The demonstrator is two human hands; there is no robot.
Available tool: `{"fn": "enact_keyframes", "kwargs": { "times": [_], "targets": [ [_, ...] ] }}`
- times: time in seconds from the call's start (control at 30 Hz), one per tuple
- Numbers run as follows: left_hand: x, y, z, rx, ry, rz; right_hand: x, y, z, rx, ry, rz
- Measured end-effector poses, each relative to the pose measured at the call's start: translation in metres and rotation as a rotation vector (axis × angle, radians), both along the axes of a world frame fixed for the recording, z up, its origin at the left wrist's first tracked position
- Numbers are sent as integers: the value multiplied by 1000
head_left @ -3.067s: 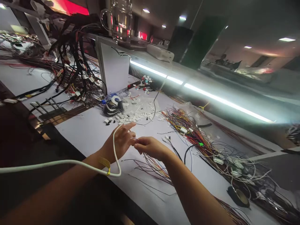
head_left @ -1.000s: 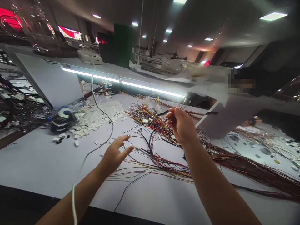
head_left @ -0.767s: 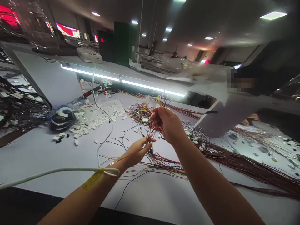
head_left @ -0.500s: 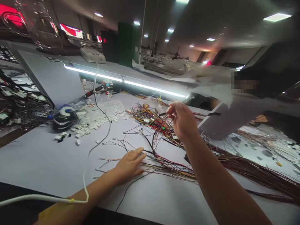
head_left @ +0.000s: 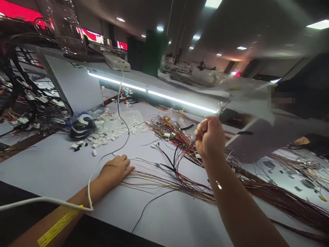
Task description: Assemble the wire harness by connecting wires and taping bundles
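Observation:
My right hand [head_left: 210,139] is raised above the table, closed in a fist around a few thin wires whose metal tips stick out above it. Those wires drop down into the bundle of coloured wires [head_left: 180,178] lying across the white table [head_left: 51,164]. My left hand [head_left: 115,169] lies flat on the table, fingers together, pressing on the left ends of the bundle. A white cable [head_left: 89,185] loops over my left forearm, which carries a yellow strip.
A heap of small white connectors [head_left: 113,127] and a roll of tape [head_left: 82,125] lie at the left rear. A lit strip lamp [head_left: 154,94] runs under a shelf. Tangled harnesses [head_left: 23,103] fill the far left; more wires trail right [head_left: 282,199].
My right hand has risen and closed tighter on the wires, pulling them up. My left hand has slid left along the table, staying flat on the wire ends. The view has shifted right.

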State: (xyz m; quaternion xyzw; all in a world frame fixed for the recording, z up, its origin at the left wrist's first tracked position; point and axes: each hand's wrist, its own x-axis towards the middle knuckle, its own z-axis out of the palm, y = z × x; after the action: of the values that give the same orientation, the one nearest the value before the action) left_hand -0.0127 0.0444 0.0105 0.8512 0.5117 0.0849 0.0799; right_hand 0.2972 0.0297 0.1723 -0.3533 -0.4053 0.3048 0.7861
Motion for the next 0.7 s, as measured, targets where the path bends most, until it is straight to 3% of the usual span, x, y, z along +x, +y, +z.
{"fn": "enact_keyframes", "kwargs": {
  "times": [0.13, 0.27, 0.37, 0.5, 0.6, 0.7],
  "targets": [
    [-24, 13, 15, -13, -162, 125, -50, 12, -15, 9, -19, 107],
    [-21, 11, 29, -225, -669, 123, -110, 33, -49, -102, -121, 268],
    [-15, 15, 33, -367, -1094, 192, -150, 51, -82, -245, -384, 342],
    [-17, 30, 28, -384, -1386, 122, -184, 65, -116, -363, -780, 369],
    [-21, 43, 18, -401, -1475, 69, -198, 69, -132, -388, -891, 425],
    [-24, 53, 9, -422, -1563, 121, -206, 70, -142, -404, -970, 473]
  ]
}}
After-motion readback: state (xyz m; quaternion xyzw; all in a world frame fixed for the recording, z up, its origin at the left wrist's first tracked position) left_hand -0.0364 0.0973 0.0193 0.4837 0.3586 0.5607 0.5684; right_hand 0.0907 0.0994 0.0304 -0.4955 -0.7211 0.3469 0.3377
